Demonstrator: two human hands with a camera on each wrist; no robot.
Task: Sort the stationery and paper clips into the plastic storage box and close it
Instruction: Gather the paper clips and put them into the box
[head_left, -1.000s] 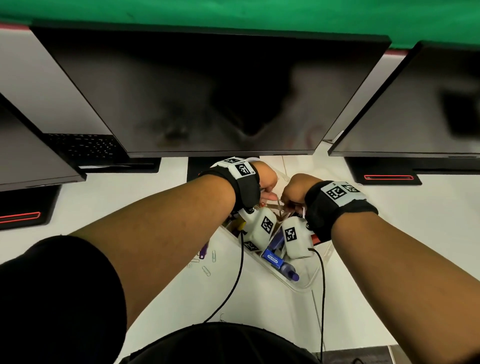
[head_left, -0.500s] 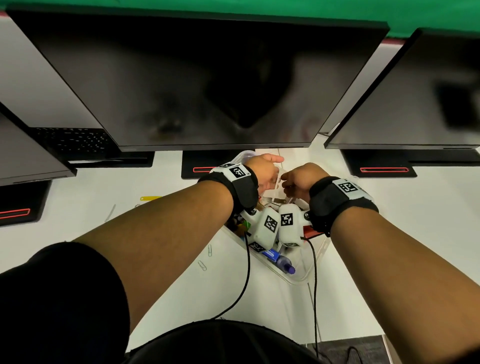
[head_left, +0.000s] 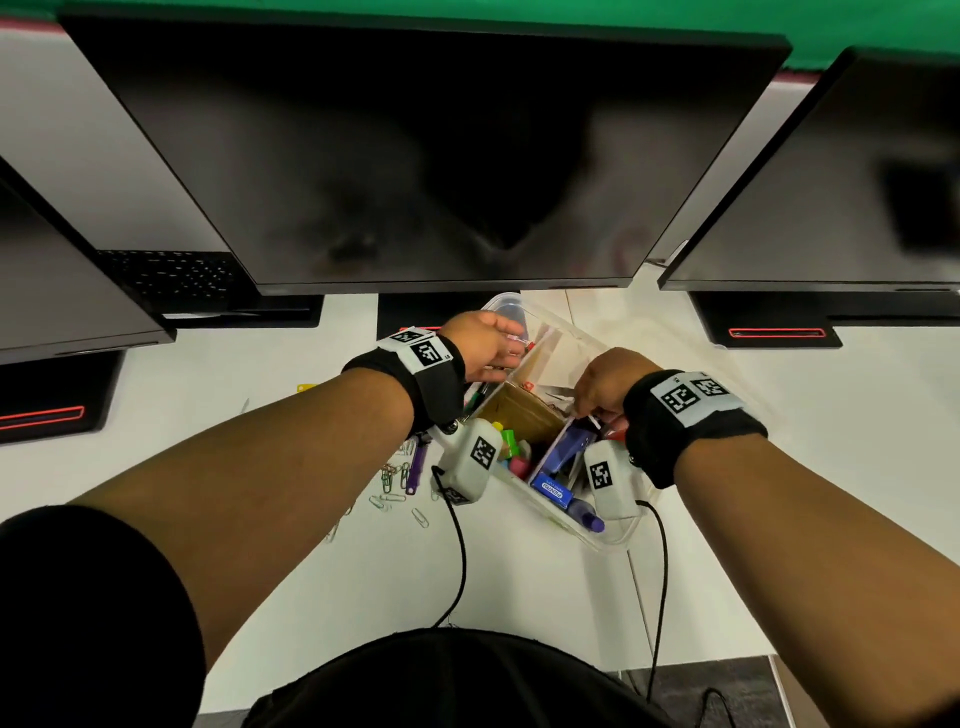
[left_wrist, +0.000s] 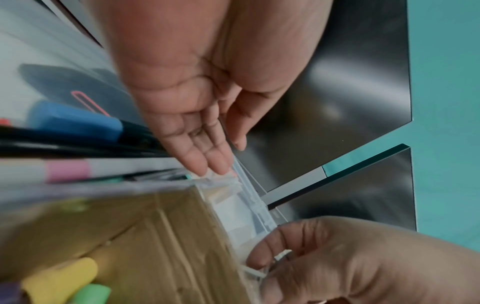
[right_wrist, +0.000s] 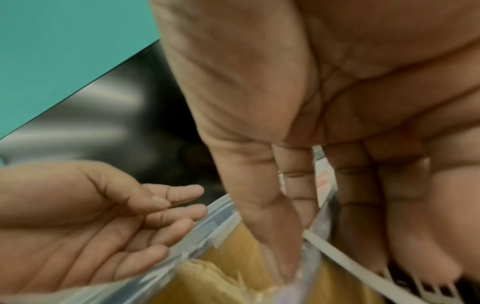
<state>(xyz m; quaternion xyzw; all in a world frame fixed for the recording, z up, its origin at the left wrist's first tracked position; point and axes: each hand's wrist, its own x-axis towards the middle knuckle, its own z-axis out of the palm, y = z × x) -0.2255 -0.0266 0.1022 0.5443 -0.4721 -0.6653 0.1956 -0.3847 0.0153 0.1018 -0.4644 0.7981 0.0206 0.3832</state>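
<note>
The clear plastic storage box (head_left: 609, 540) stands on the white desk below the middle monitor. It holds a brown cardboard box (head_left: 524, 410), coloured markers (head_left: 511, 449) and a blue pack (head_left: 558, 491). My left hand (head_left: 506, 347) lies over the box's far left side with straight fingers (left_wrist: 207, 162) touching a clear plastic panel (left_wrist: 249, 201). My right hand (head_left: 592, 402) pinches that panel's other end between thumb (right_wrist: 270, 236) and fingers. Loose paper clips (head_left: 392, 480) and a purple pen (head_left: 415, 467) lie on the desk left of the box.
Three dark monitors (head_left: 441, 156) on black stands (head_left: 769, 327) close off the back of the desk. A keyboard (head_left: 166, 275) sits far left, and a small yellow item (head_left: 307, 387) lies left of my left forearm. Wrist-camera cables (head_left: 460, 561) trail toward my body.
My hands, close together over the box a second ago, have drawn apart. The left hand has opened and moved to the far left; the right stays pinched near the right side.
</note>
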